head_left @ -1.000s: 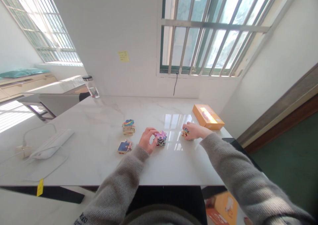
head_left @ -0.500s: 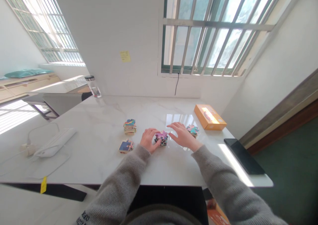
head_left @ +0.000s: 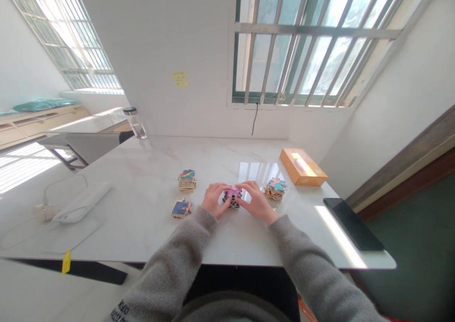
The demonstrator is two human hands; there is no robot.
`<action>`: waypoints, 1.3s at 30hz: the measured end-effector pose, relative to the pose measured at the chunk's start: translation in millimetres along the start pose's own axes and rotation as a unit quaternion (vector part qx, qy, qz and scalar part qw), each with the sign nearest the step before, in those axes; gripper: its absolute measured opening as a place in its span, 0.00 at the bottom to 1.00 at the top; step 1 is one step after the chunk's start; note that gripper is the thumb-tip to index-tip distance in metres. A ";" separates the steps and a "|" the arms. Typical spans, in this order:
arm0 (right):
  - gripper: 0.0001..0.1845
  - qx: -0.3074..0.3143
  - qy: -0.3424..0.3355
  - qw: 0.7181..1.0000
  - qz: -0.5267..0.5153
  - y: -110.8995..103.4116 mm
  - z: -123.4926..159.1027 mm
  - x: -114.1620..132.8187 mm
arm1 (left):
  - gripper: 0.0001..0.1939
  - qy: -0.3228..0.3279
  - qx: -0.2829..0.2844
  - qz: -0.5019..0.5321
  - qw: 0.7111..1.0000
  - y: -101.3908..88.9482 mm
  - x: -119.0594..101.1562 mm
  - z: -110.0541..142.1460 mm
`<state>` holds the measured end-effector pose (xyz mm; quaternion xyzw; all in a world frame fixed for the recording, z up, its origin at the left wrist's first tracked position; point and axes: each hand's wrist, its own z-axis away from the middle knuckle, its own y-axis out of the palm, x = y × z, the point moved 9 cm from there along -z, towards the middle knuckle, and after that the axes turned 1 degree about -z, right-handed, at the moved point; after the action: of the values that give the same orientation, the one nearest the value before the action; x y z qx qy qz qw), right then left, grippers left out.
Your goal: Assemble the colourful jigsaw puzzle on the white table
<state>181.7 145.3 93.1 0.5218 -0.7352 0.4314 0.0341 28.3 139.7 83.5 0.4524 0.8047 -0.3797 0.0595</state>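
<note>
A small stack of jigsaw puzzle pieces (head_left: pixel 232 195), purple on top, stands on the white table between my hands. From the left, my left hand (head_left: pixel 215 199) curls its thumb and fingers around the stack. My right hand (head_left: pixel 256 202) grips the same stack from the right, thumb at the near side and fingers at the far side. Beyond my right hand sits another pile of puzzle pieces (head_left: pixel 275 188), teal and pink on top. To the left stand a taller puzzle stack (head_left: pixel 187 181) and a lower, dark blue one (head_left: pixel 181 208).
An orange box (head_left: pixel 303 166) lies at the back right, with a black tablet-like slab (head_left: pixel 351 223) near the right edge. A white power strip (head_left: pixel 83 202) with cables is on the left. A clear bottle (head_left: pixel 135 124) stands at the back left corner of the table (head_left: pixel 156 239).
My right hand has moved left and closed onto the purple-topped stack, uncovering more of the right pile. My left hand stays at the stack. The view has shifted slightly.
</note>
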 end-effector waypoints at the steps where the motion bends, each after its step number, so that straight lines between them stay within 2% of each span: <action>1: 0.20 -0.008 -0.001 1.000 0.001 -1.6 0.4 2.2 | 0.13 -0.003 -0.008 0.003 1.000 -2.6 -0.5 -0.6; 9: 0.25 -0.066 -0.007 0.998 -0.003 -10.3 6.0 10.0 | 0.10 0.013 -0.020 0.039 0.999 -8.3 -3.5 -3.1; 14: 0.27 -0.065 -0.003 0.998 -0.023 -5.2 11.3 12.1 | 0.10 0.028 -0.039 0.012 0.999 -10.6 -4.6 -1.1; 17: 0.27 -0.077 0.017 0.996 -0.048 -7.3 11.6 13.1 | 0.09 0.031 -0.041 0.016 0.999 -12.9 -7.9 -2.0; 21: 0.20 -0.103 0.082 0.985 -0.114 -16.5 8.9 1.4 | 0.08 0.034 -0.019 0.072 0.997 -12.3 -13.7 -3.4; 26: 0.19 -0.003 0.157 0.967 -0.202 -2.6 7.7 -12.3 | 0.09 0.069 0.031 0.114 0.991 -1.4 -21.3 -1.5; 28: 0.20 0.030 0.168 0.959 -0.226 3.2 9.1 -12.7 | 0.09 0.082 0.027 0.110 0.990 -1.4 -22.6 -0.9; 30: 0.21 0.037 0.178 0.955 -0.236 5.4 10.3 -14.5 | 0.09 0.087 0.009 0.100 0.991 -5.3 -23.1 -1.0; 32: 0.22 0.019 0.189 0.953 -0.234 3.8 11.2 -19.2 | 0.09 0.080 -0.021 0.091 0.992 -12.1 -22.0 -1.3; 35: 0.20 -0.043 0.208 0.951 -0.225 -2.9 13.1 -29.4 | 0.11 0.073 -0.054 0.071 0.993 -18.8 -21.7 -0.2; 39: 0.15 -0.108 0.223 0.935 -0.254 -6.3 15.6 -37.3 | 0.13 0.098 -0.047 0.030 0.994 -12.3 -25.8 3.0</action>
<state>209.8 161.9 68.4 0.5745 -0.5936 0.4321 0.3618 33.1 116.3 99.6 0.5085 0.8093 -0.2937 0.0130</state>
